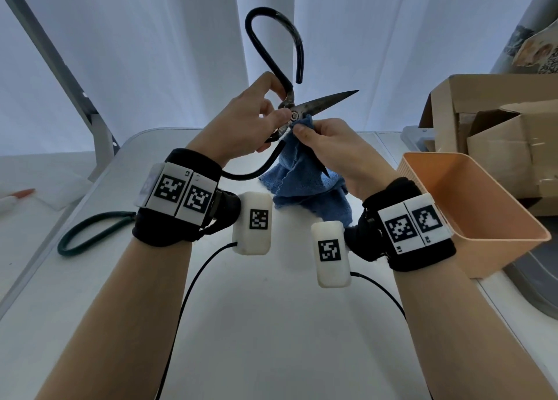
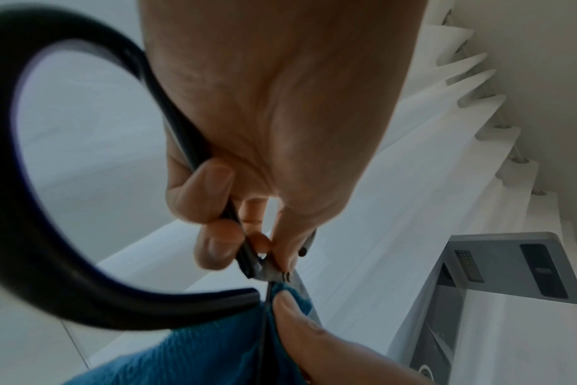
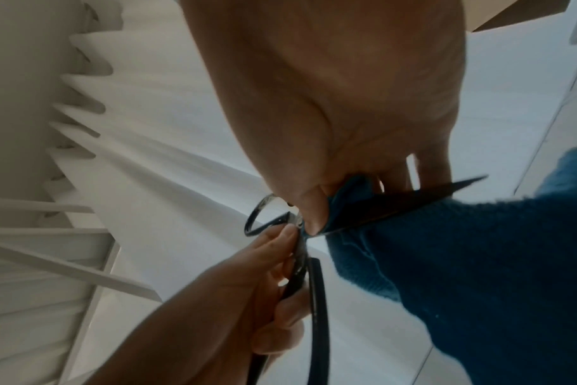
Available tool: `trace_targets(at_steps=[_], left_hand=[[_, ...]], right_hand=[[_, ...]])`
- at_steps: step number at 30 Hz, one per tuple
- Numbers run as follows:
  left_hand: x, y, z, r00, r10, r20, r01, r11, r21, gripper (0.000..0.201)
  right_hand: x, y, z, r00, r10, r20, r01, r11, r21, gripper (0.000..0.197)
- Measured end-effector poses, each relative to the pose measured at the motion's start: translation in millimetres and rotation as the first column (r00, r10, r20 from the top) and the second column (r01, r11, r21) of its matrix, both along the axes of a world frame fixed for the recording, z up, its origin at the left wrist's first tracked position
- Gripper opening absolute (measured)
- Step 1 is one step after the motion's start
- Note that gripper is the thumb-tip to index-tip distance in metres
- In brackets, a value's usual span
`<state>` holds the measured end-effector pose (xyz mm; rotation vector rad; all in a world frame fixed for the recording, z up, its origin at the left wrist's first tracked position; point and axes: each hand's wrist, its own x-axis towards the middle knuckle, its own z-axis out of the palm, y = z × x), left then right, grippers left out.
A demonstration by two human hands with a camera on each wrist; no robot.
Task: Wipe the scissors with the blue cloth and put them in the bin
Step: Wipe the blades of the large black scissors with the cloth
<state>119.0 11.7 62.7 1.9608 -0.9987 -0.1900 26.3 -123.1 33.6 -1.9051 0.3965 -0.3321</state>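
Left hand (image 1: 247, 122) grips the opened scissors (image 1: 320, 102) near their pivot; right hand (image 1: 329, 146) pinches the blue cloth (image 1: 302, 185) around one blade.

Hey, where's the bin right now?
In the head view the peach bin stands on the table's right edge, just beyond the right hand, with cardboard boxes behind it.
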Motion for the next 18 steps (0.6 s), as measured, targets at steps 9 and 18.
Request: trace_targets(at_steps=[9,18], left_hand=[[-1,1,2,0.997,-0.047,-0.059,0.046,0.999,-0.01,0.018],[-4,3,8,0.995,-0.055,-0.084,0.051,0.997,-0.053,0.018]], right_hand=[[-7,-12,2,0.991,0.129,0.046,-0.132,0.988,0.082,0.02],[-8,-6,4,0.989,0.023,0.144,-0.056,0.972,0.227,0.021]])
